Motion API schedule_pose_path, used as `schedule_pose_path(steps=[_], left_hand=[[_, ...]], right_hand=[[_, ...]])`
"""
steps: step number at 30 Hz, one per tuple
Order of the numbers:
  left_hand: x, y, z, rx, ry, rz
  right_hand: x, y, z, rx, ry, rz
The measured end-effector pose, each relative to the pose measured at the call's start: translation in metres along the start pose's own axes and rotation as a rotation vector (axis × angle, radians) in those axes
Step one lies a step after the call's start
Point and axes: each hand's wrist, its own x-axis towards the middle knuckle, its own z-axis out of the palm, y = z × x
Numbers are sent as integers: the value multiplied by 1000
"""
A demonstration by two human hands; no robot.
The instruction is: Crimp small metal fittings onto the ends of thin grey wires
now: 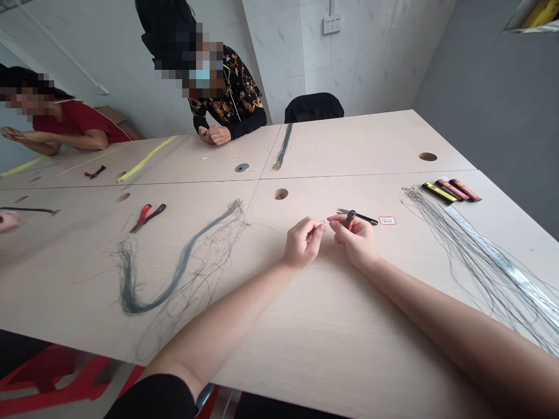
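Near the middle of the table (305, 326), my left hand (304, 241) is closed in a pinch on a thin thread, whose small end shows at the fingertips. My right hand (356, 238) is wrapped round a dark lighter (350, 220), its thumb and forefinger close to the left fingertips. Scissors or tweezers (367, 217) lie just behind the right hand. A curved bundle of blue-grey threads (183, 265) lies to the left, with small metal pieces (237, 205) at its upper end.
At the right lie loose threads (454, 250), a shiny strip (502, 256) and several lighters (458, 190). Red-handled pliers (146, 216) lie left. Across the table sit a person in a patterned top (242, 81) and a person in red (82, 125). Round holes (280, 194) open in the tabletop.
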Motion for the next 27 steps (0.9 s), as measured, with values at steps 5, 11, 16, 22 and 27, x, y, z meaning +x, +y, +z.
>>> schedule_pose_path(steps=[5,11,16,22,27], left_hand=[[1,0,1,4,-20,0],[1,1,1,10,-24,5],[1,2,1,12,-34,-18],[0,0,2,-29,-19,-48],[1,1,2,-53,-19,-85]], right_hand=[[0,0,1,-15,-14,0],[0,-2,2,-13,-69,-1],[-1,-6,3,-37,-78,3],[-2,-9,3,-75,-86,12],[-2,-8,3,-74,-86,18]])
